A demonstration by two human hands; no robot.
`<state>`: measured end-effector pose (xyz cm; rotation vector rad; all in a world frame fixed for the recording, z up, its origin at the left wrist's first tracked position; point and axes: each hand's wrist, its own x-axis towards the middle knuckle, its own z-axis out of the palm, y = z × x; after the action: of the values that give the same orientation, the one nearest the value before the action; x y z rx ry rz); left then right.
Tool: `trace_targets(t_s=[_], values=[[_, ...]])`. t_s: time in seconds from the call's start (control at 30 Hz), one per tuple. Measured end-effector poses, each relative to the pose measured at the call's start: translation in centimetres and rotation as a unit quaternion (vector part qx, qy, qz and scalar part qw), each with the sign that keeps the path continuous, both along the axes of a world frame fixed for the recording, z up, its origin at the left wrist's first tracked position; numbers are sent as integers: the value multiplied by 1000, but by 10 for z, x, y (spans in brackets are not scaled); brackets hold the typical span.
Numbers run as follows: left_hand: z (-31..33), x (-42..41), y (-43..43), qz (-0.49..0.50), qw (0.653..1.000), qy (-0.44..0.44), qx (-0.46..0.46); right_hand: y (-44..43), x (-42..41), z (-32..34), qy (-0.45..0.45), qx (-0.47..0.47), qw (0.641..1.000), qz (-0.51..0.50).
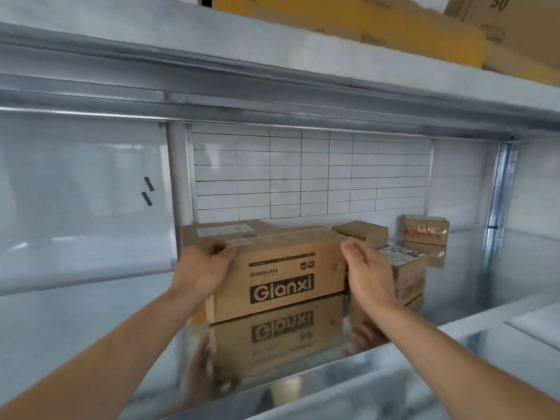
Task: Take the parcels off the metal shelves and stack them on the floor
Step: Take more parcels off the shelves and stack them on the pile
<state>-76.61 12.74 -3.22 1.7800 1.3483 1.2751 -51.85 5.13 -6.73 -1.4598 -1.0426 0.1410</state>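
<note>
A Gianxi cardboard box sits on the metal shelf, long axis running left to right, directly ahead between both hands. The left hand grips its top left corner; the right hand, fingers straight, hovers at the right end, contact unclear.

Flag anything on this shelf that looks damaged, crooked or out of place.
Nothing stands out. The Gianxi box, gripped at its top left corner by the left hand, sits flat and intact on the metal shelf; the smaller parcels behind it stand upright. Blur hides fine detail.
</note>
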Motion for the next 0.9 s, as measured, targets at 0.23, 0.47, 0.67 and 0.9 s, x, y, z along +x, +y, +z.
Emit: trace_targets(t_s=[0.23, 0.47, 0.67, 0.9], values=[[-4, 107, 21, -109, 991, 74, 6, 41, 88, 9, -120, -166, 975, -81], [-7, 218, 53, -60, 996, 59, 26, 68, 178, 20, -279, -261, 915, -128], [-13, 263, 83, 6, 1000, 28, -10, 90, 229, 29, -265, -242, 925, -121], [5, 247, 81, -108, 969, -84, -207, 108, 235, 47, -142, -112, 975, -127]])
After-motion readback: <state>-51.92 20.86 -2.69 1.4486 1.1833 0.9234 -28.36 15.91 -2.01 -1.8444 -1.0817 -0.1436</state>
